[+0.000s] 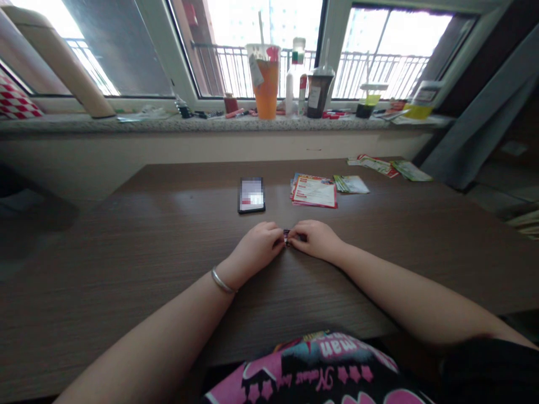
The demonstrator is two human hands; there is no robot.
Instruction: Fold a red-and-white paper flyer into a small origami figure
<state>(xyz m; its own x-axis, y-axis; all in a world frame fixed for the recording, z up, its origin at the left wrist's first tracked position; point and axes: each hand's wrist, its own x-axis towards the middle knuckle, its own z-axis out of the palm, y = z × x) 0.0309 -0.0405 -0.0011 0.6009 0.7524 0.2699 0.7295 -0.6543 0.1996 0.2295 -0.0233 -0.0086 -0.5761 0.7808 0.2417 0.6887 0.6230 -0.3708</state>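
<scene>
Close together over the middle of the table, my left hand (pixel 264 242) and my right hand (pixel 315 238) are both closed, fingertips bent inward. Between them shows a narrow bit of a small dark thing with light parts (pixel 286 237); the fingers hide most of it, and its kind cannot be made out. Each hand pinches it from its own side. A silver bangle (pixel 222 281) circles my left wrist. Just beyond my left hand lies a dark-framed phone (pixel 251 195), its screen blurred. Past my right hand rests a stack of printed cards (pixel 315 191) with red borders.
Green-white packets (pixel 351 184) lie right of the cards, and more packets (pixel 411 170) sit at the far right of the brown table (pixel 126 235). On the stone windowsill (pixel 185 124) stand a tall orange drink cup (pixel 266 84), a dark drink cup (pixel 319 92) and several bottles.
</scene>
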